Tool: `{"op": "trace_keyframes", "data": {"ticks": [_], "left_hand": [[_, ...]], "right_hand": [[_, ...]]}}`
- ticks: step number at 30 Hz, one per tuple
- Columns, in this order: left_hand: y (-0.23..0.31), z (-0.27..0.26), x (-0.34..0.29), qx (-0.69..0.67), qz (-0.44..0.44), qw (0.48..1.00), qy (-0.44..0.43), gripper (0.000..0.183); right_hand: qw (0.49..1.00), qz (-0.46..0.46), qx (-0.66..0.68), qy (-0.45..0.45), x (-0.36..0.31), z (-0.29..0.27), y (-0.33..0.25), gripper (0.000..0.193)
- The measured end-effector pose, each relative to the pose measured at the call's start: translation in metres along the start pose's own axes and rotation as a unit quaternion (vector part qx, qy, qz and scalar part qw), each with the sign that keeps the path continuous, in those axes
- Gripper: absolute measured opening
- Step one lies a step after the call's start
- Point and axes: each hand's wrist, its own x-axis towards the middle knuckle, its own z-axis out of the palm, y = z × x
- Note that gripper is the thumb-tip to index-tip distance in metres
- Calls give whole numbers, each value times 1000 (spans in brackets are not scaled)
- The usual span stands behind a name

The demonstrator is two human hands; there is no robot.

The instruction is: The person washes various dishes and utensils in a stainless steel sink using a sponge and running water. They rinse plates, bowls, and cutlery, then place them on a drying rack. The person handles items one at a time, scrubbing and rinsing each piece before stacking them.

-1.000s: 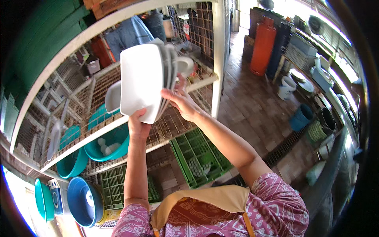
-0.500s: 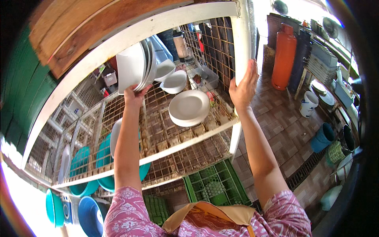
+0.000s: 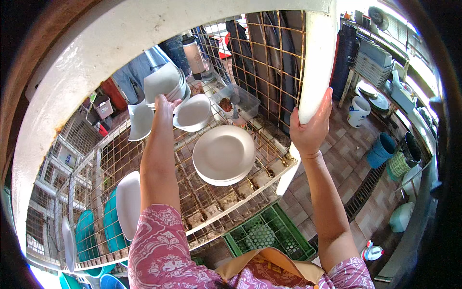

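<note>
My left hand (image 3: pixel 166 105) reaches deep into a wire-mesh rack, its fingers closed on the lower edge of a tilted stack of white bowls (image 3: pixel 162 83). Close by on the mesh are a white oval bowl (image 3: pixel 193 111) and a white curved-sided dish (image 3: pixel 139 120), to the right and left of that hand. A stack of round white plates (image 3: pixel 225 153) lies nearer to me on the same shelf. At the rack's right corner, my right hand (image 3: pixel 313 126) grips the white post (image 3: pixel 318 62), thumb on one side and fingers along the other.
A clear plastic container (image 3: pixel 239 101) and a tumbler (image 3: pixel 193 55) stand at the shelf's back. Teal basins (image 3: pixel 114 219) and a white platter (image 3: pixel 129 204) are at lower left. A green crate (image 3: pixel 272 231) sits below; a white bucket (image 3: pixel 358 111) and blue bin (image 3: pixel 380 149) stand right.
My view has moved closer to the rack. My left hand has carried the white stack farther back, beside the oval bowl. The right hand stays on the post.
</note>
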Motion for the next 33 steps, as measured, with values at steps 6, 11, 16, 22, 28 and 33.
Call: {"op": "trace_keyframes", "data": {"ticks": [6,11,16,22,28,33], "left_hand": [[6,8,22,37,-11,995,92,49],[16,12,-2,149,-76,986,-2,50],[45,-12,-16,177,-140,970,-87,52],[46,-30,-43,483,-16,874,-53,95],[30,-44,-2,171,-87,975,-113,71],[-2,-5,21,101,-76,991,-47,58]], "right_hand": [[1000,-9,8,0,1,3,-2,75],[1000,-20,2,8,-1,3,4,76],[1000,2,29,8,-1,4,0,76],[1000,11,27,-7,-2,0,5,83],[999,21,33,-4,-4,2,0,83],[1000,3,12,9,-3,1,4,81]]}}
